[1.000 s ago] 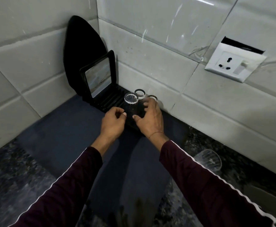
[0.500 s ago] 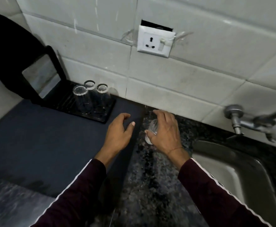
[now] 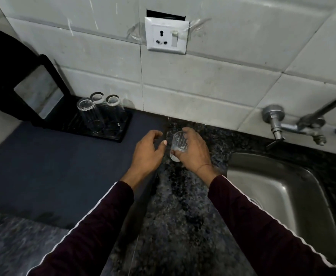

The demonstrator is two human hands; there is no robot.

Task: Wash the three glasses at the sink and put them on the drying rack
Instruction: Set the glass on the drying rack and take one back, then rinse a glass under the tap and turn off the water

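Right hand is wrapped around a clear glass over the speckled granite counter, fingers curled round its far side, thumb at the base; the glass is tilted, mouth pointing away toward the wall. Can't tell whether its base touches the counter or is just above it, since the hand covers that part. Left hand sits just beside it, holding nothing, fingers loosely curved and spread, thumb tip close to the glass but apart from it. Three other glasses stand upside down in a tight cluster on the black drying rack, which sits on a dark blue mat at the left against the tiled wall. A black-framed panel stands tilted up at the rack's left end. Steel sink is at the right, well apart from the rack, with the held glass between the two and nearer the sink. Wall-mounted tap above the sink's back edge. White socket with switch on the tiles above the hands. Both sleeves are dark maroon with a white stripe.
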